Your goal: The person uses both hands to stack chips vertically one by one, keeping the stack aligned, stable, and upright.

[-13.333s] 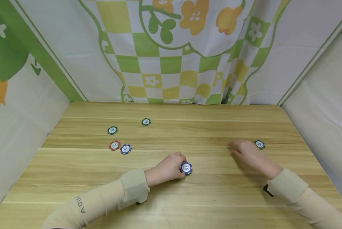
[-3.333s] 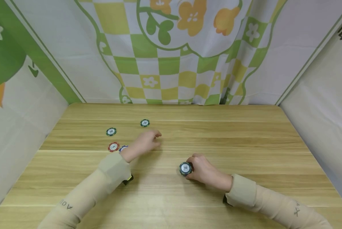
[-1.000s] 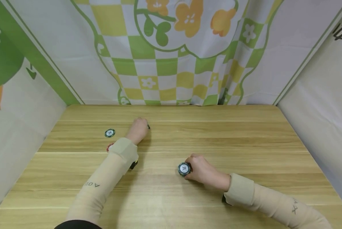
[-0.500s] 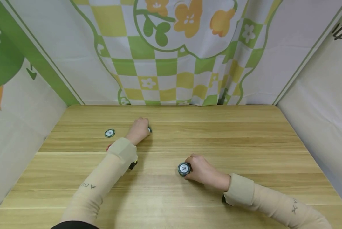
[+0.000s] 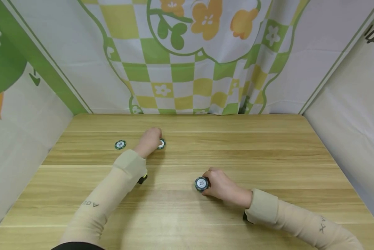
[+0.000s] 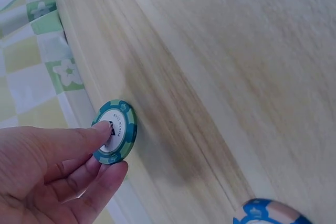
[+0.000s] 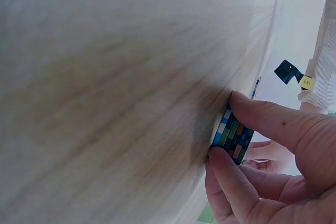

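My left hand (image 5: 148, 141) is at the back left of the table, pinching a green poker chip (image 6: 122, 132) between thumb and fingers. In the left wrist view that chip stands tilted, its white centre facing the camera and partly under the thumb. Front and centre, my right hand (image 5: 223, 186) grips a short stack of poker chips (image 7: 232, 136) by its sides. The stack's edge shows blue, green and dark bands, and a green chip marked 20 (image 5: 201, 183) lies on top.
A green 20 chip (image 5: 120, 144) lies left of my left hand. A blue chip (image 6: 270, 214) shows at the left wrist view's lower edge; my left sleeve (image 5: 129, 166) hides that spot from the head view. A patterned curtain (image 5: 187, 69) hangs behind the wooden table (image 5: 262, 139).
Earlier, my right hand brought the right-hand green chip onto the stack. My left hand left the stack, took the back green chip and drew it slightly nearer. My sleeve now covers the red chip.
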Available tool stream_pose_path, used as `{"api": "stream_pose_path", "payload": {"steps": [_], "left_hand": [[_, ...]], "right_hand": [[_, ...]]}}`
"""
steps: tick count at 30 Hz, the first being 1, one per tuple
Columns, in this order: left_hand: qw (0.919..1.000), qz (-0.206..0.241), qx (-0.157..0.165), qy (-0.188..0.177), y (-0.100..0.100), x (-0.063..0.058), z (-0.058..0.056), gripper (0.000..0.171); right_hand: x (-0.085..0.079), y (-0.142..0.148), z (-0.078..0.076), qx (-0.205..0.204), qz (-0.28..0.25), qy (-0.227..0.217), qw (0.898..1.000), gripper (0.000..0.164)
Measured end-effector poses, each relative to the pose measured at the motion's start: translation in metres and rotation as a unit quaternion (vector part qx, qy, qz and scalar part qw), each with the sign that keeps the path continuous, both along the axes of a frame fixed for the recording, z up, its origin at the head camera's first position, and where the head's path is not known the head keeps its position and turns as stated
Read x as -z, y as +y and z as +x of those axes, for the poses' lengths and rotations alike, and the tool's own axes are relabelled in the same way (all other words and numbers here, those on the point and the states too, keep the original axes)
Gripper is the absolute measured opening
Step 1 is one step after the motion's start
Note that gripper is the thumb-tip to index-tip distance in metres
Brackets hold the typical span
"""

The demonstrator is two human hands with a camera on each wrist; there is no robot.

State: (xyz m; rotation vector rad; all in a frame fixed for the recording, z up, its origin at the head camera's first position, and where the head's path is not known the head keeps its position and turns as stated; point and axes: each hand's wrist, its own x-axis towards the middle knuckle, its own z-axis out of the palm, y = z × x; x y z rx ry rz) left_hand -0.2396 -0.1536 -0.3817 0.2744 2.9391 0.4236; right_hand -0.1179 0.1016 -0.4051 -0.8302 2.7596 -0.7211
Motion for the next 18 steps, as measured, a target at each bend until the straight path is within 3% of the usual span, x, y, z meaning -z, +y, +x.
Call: {"api": "stream_pose_path", "payload": {"steps": [10, 18], "left_hand": [[0.9995, 0.003, 0.030, -0.004, 0.008, -0.012, 0.012, 0.011], [0.9977, 0.021, 0.065, -0.003, 0.013, -0.015, 0.021, 0.004]], "right_hand": [[0.000, 0.000, 0.000, 0.004, 0.002, -0.003, 1.000, 0.037], [0.000, -0.001, 0.000, 0.007, 0.006, -0.008, 1.000, 0.037]]}}
